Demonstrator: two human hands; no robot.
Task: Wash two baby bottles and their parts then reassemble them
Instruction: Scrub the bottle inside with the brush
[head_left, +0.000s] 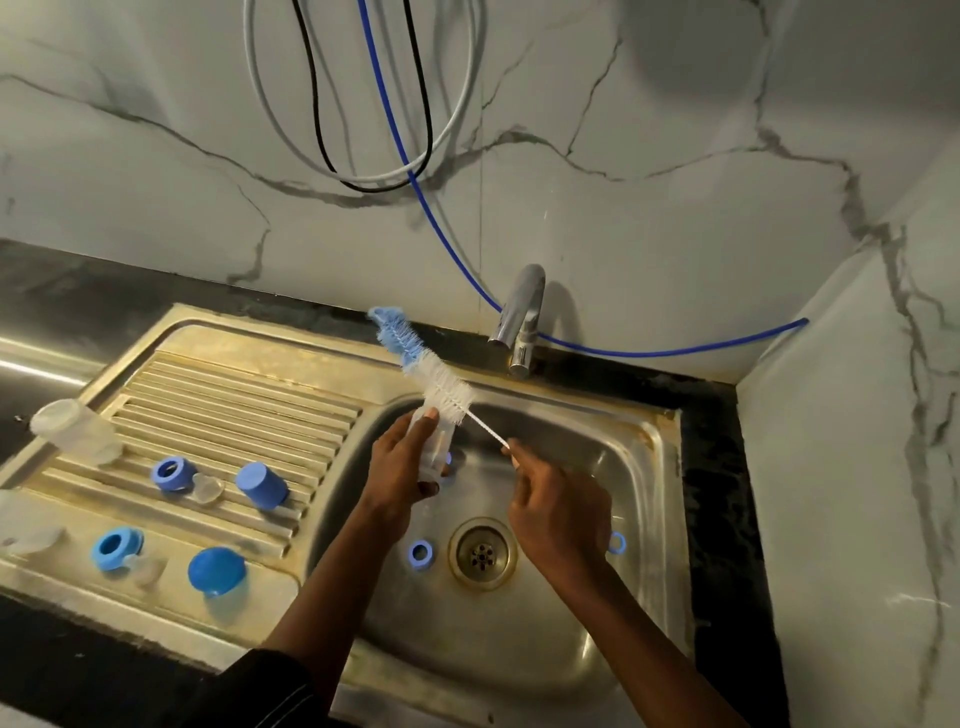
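Your left hand (402, 467) wraps around a clear bottle (434, 447) and holds it over the sink (644, 457). I think you hold it there so drips fall into the bowl and not on the dark desk (711, 467). The bottle's top seems to point up and away from you, toward the brush (444, 387).

Your right hand (558, 512) pinches the thin wire end of the brush with its fingertips. The fluffy white part sits right at the bottle's top, outside it, and the blue tip points up at the wall. Holding the wire far back likely lets the whole brush go deep into the bottle.

A small sink ring (420, 553) lies in the bowl, just beside the drain (483, 553). The tap (519, 317) stands behind the brush. I see no water coming out of it.

The other parts lie on the ribbed drainer (234, 405) to your left, spread out so each one is easy to grab. The second bottle (72, 428) lies on its side at the far left. Closer in are the far ring (171, 473), the far teat (208, 488) touching it, and the far cap (262, 486). Nearest you are the near ring (117, 548), the near teat (145, 569) and the near cap (215, 569).

No parts are joined yet, so I think you are in the washing part.
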